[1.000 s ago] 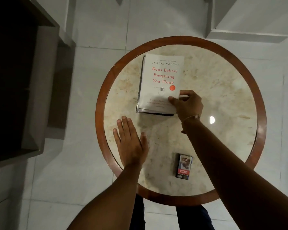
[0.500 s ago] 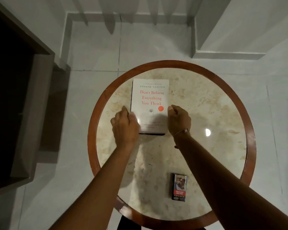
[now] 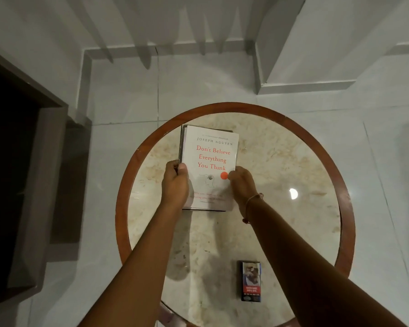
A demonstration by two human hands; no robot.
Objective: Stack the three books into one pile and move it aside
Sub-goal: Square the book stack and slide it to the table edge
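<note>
1. At centre frame, slightly left, the pile of books [image 3: 209, 169] lies flat on the round bench [image 3: 281, 166], white-covered book on top, dark edges of books beneath showing along its left and upper sides.
2. Left hand [image 3: 175, 185] grips the pile's left edge, fingers clamped on it; right hand [image 3: 242, 185] presses the right edge, fingers closed against it.
3. Judgement: stacking appears done; moving aside remains.
4. Recommended: keep equal pressure from both sides, thumbs on the top cover, and slide or lift level so lower books do not skew.
5. Hazard: small carton [image 3: 251, 281] at lower right; route clear of it.
</note>
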